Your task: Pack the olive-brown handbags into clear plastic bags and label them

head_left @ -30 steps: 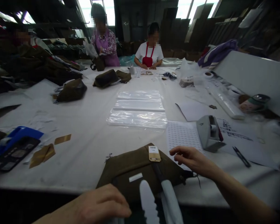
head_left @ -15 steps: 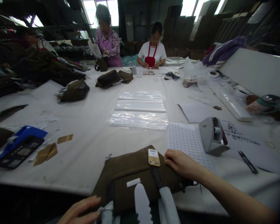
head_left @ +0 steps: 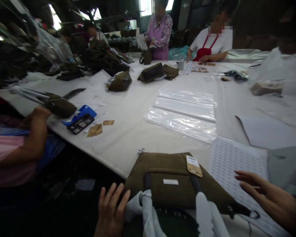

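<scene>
An olive-green handbag (head_left: 162, 164) lies at the table's front edge, its wrapped handles (head_left: 148, 210) hanging toward me. A barcoded hang tag (head_left: 193, 165) rests near its upper right corner, and a small white label (head_left: 170, 181) sits on its front. A pale strip with a wavy edge (head_left: 204, 210) lies over the right handle. My left hand (head_left: 113, 210) is at the bag's lower left side, fingers spread; whether it touches the bag I cannot tell. Off the bag to the right, my right hand (head_left: 266, 194) hovers empty with fingers apart, over a printed sticker sheet (head_left: 236, 161).
Stacked clear plastic bags (head_left: 182, 112) lie mid-table. A grey tape dispenser (head_left: 283, 164) stands right of the sticker sheet. Brown tags (head_left: 95, 130) and a blue dispenser (head_left: 85, 113) lie to the left. A co-worker's arm (head_left: 37, 138) reaches in at left; other people work across the table.
The view has turned left, bringing a co-worker at the left into sight. My right hand has let go of the bag's upper right edge and moved away to the right. My left fingers have spread.
</scene>
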Action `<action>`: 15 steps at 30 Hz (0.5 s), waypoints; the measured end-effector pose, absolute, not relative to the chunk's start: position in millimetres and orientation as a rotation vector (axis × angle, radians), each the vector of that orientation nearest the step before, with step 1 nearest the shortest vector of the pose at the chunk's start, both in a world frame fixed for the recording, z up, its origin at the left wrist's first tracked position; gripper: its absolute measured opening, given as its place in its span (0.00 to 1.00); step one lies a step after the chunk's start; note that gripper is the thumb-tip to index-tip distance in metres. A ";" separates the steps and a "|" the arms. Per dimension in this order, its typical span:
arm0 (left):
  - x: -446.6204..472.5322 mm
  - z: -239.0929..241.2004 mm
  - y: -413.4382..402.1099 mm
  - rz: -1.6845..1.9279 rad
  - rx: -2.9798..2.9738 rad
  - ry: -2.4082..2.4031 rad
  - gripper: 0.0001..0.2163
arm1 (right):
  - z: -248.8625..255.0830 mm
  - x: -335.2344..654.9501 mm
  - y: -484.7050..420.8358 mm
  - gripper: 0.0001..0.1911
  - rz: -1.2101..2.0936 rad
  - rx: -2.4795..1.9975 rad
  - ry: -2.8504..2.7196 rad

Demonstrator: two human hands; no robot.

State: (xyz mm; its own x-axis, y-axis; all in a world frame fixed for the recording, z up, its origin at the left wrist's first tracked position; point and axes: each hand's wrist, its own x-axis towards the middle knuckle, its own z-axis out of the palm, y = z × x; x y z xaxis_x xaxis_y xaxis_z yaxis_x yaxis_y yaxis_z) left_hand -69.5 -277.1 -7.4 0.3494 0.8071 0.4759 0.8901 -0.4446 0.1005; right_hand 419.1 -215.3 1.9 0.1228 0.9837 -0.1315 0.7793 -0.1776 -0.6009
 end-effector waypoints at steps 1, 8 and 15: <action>-65.6 -0.9 -276.5 -0.689 -2.430 -1.521 0.22 | 9.9 403.8 -195.7 0.25 0.829 -2.004 -1.725; -67.2 108.2 -253.4 -0.520 -2.429 -1.594 0.23 | 18.6 345.3 -154.5 0.29 1.332 -1.770 -2.020; -52.1 75.5 -167.2 -0.776 -3.255 -1.885 0.27 | -1.3 337.6 -174.7 0.30 1.405 -1.760 -1.748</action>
